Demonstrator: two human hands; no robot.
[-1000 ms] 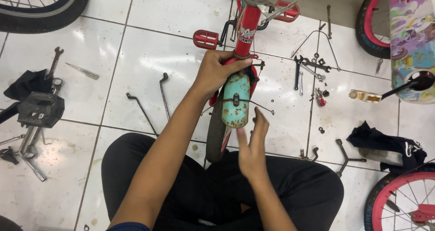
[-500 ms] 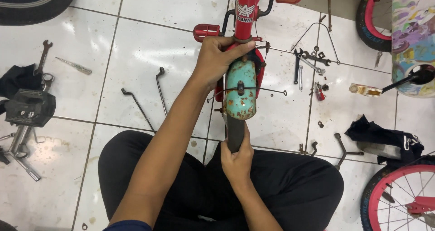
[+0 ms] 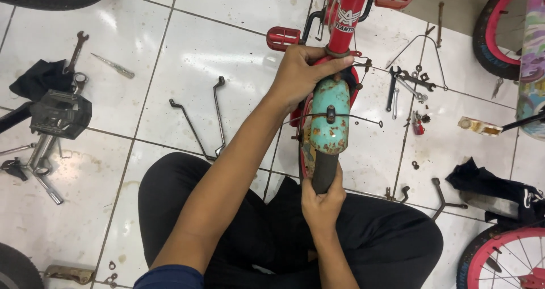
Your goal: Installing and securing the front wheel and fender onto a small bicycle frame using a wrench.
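A small red bicycle frame (image 3: 346,11) lies on the tiled floor in front of me, with a rusty teal mudguard (image 3: 329,116) over its black tyre (image 3: 325,173). My left hand (image 3: 304,73) grips the top of the mudguard where it meets the red frame. My right hand (image 3: 322,201) is wrapped around the tyre just below the mudguard's lower edge. A thin wire stay (image 3: 363,119) crosses the mudguard. A red pedal (image 3: 282,38) sticks out to the left of the frame.
Two bent metal rods (image 3: 201,124) lie left of my arm. A black pedal with crank (image 3: 59,114), a spanner (image 3: 74,52) and a dark cloth (image 3: 40,79) sit at far left. Spanners and small bolts (image 3: 409,85) lie to the right. Pink-rimmed wheels (image 3: 502,260) stand at right.
My right hand went from open beside the mudguard to gripping the tyre below it. My left hand stayed on the mudguard's top, and the wheel now points straight at me.
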